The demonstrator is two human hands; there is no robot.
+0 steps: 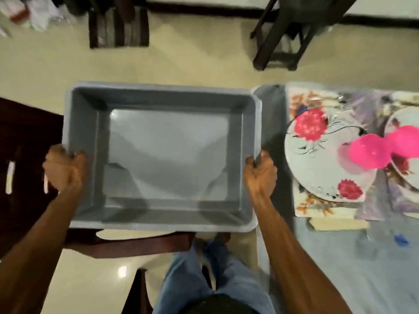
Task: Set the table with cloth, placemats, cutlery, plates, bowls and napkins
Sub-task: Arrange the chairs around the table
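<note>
I hold an empty grey plastic tub point(86, 137) in front of me above the floor. My left hand point(64, 168) grips its left rim and my right hand point(260, 171) grips its right rim. On the table at the right a grey-blue cloth point(340, 257) is spread. A floral placemat point(303, 98) lies on it, with a white plate with red flowers point(317, 155) on top. A pink bowl point(367, 152) stands on that plate. A second plate point(403, 118) and another pink bowl point(405, 139) show at the right edge. Cutlery point(342, 100) lies blurred beyond the plate.
A dark wooden chair point(136, 243) is under the tub and dark furniture point(22, 155) at the left. Another chair point(281, 37) stands across the floor, and a striped mat point(118, 28) lies at the top left. My legs in jeans point(204, 279) are below.
</note>
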